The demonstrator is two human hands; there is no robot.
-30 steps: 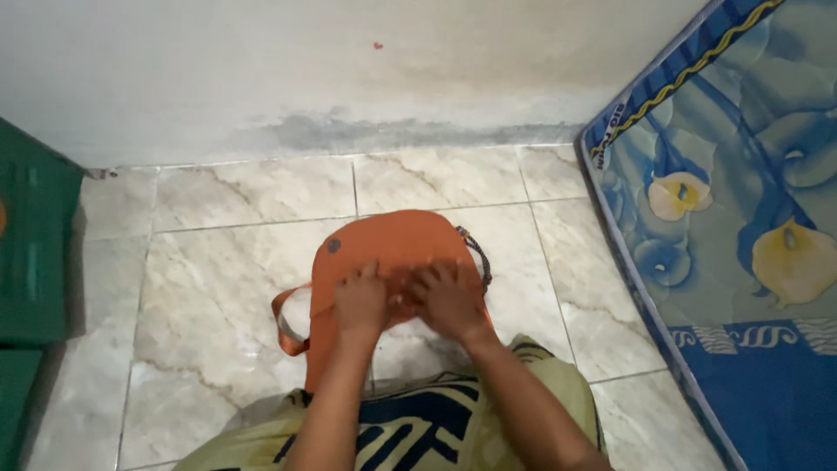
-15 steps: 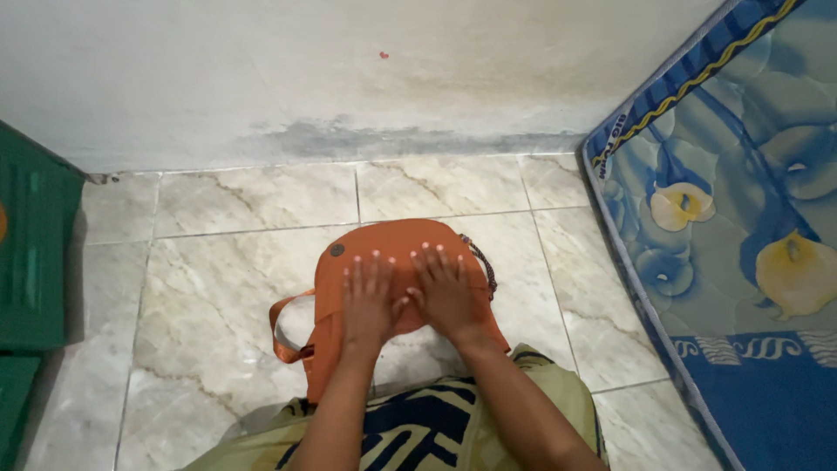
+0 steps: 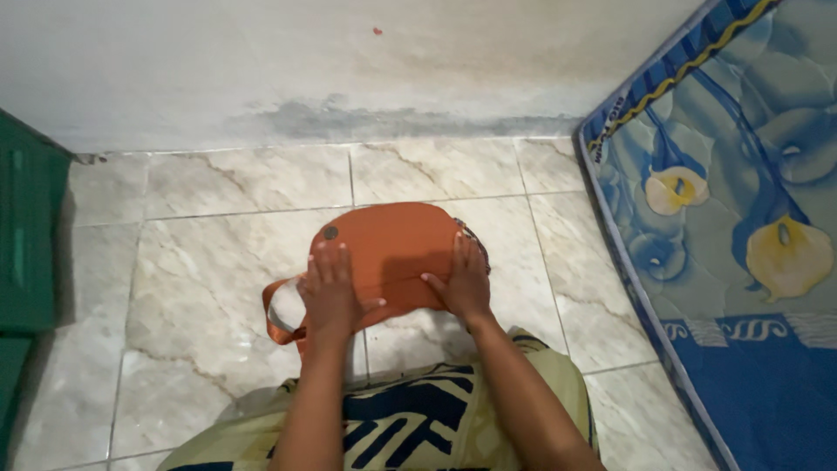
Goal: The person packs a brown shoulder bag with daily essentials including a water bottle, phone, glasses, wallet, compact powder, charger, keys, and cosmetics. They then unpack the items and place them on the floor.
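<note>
Currently my left hand (image 3: 330,292) lies flat, fingers spread, on the left part of the orange bag (image 3: 392,249); my right hand (image 3: 462,283) presses flat on its right edge, fingers together pointing away. Neither hand pinches anything. Bag rests on the marble-patterned floor tiles (image 3: 200,288), its strap loop (image 3: 277,316) sticking out at left. Blue floral mattress (image 3: 732,227) to the right, white wall (image 3: 349,70) ahead, green cabinet (image 3: 26,235) at far left

The light was soft and fairly dim, with a warm cast. The hands threw a faint shadow on the orange bag (image 3: 392,253), and the tiled floor (image 3: 200,288) gave a dull sheen. Detail was slightly soft; the edges bowed mildly.
</note>
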